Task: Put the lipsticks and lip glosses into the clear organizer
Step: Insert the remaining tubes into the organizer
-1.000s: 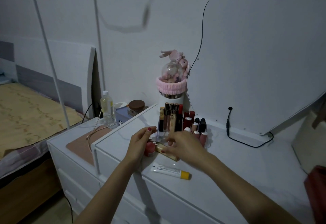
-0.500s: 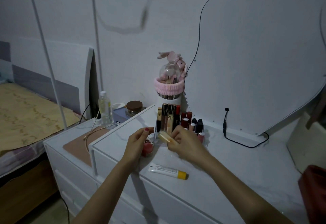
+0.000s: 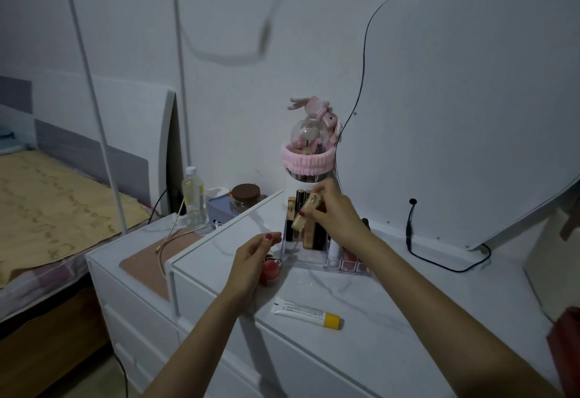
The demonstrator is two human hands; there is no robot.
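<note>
Right hand [image 3: 337, 218] pinches a gold lipstick [image 3: 306, 214] near its upper end, fingers curled round it, tube tilted with its lower end over the tall back slots of the clear organizer [image 3: 301, 258]. Left hand [image 3: 251, 259] hovers just left of the organizer, fingers loosely curled, holding nothing, thumb and forefinger near the organizer's front-left corner. Under that hand, a small pink round pot [image 3: 270, 270] sits on the counter [image 3: 392, 297], touching or nearly touching the organizer's front edge, cannot tell which. Organizer already holds several upright gold-and-black tubes [image 3: 293, 218] in back, shorter pink and white ones [image 3: 342, 255] in front right cells. A white tube with yellow cap [image 3: 307, 312] lies flat on the counter, well in front of the organizer. Behind it, a white holder wrapped in a pink headband [image 3: 309, 164]. Black cable [image 3: 439, 259] trails along the counter below a mirror panel [image 3: 470, 99]. Left, on a lower dresser: plastic bottle [image 3: 193, 195], brown-lidded jar [image 3: 246, 196], pink mat [image 3: 157, 259]. Bed [image 3: 47, 209] far left.
</note>
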